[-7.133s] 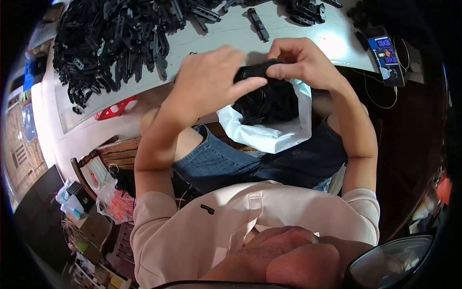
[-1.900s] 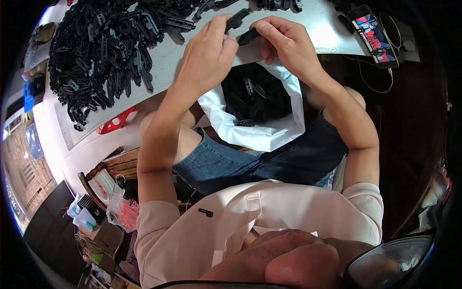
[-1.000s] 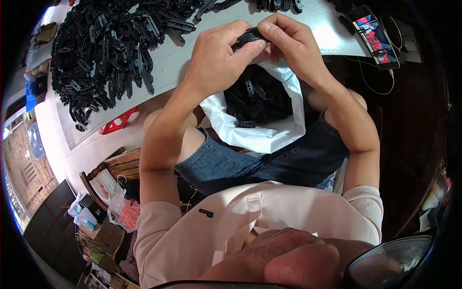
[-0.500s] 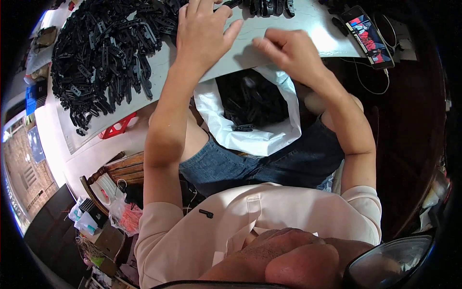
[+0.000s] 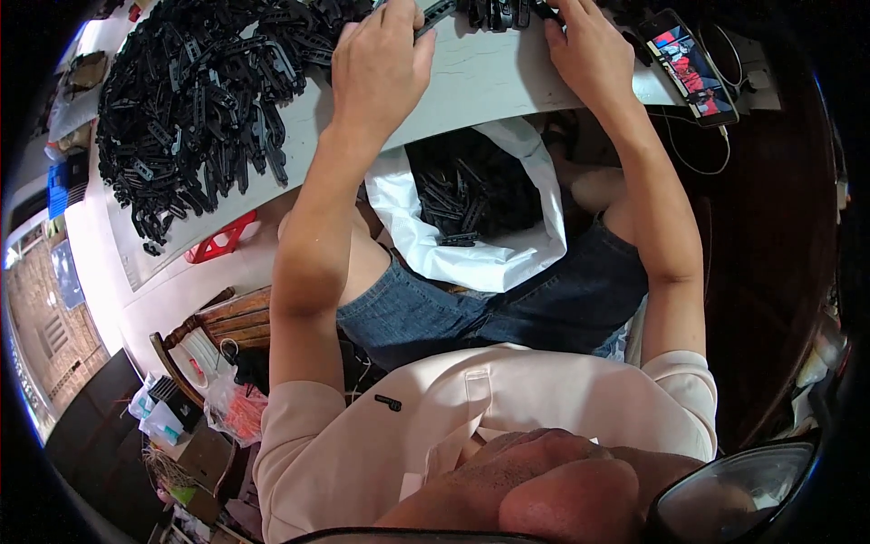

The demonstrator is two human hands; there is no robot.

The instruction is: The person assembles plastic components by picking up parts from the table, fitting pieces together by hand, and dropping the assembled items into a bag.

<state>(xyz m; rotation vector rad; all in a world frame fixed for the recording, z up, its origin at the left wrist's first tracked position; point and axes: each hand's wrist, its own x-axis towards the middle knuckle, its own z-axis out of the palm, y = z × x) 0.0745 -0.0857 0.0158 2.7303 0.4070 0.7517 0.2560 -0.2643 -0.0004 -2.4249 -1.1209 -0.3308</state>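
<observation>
My left hand (image 5: 381, 68) is at the far side of the white table (image 5: 480, 77), its fingers closed round a slim black plastic piece (image 5: 437, 16) that sticks out to the right. My right hand (image 5: 594, 56) is at the right end of a short row of black plastic pieces (image 5: 494, 13); its thumb and fingers pinch a dark piece (image 5: 546, 11) there. The fingertips of both hands are partly cut off by the top edge. On my lap, below the table edge, a white bag (image 5: 399, 222) stands open with many loose black pieces (image 5: 453, 195) inside.
A large heap of black plastic pieces (image 5: 195, 100) covers the table's left side and reaches its front edge. At the right, a phone (image 5: 691, 68) with a lit screen leans by a white cable (image 5: 702, 172). A red plastic object (image 5: 222, 238) shows under the table.
My right hand has moved from over the bag's far edge up and right to the row of pieces. My left hand has shifted slightly, a black piece now showing beside it. The bag's contents are now uncovered by blur.
</observation>
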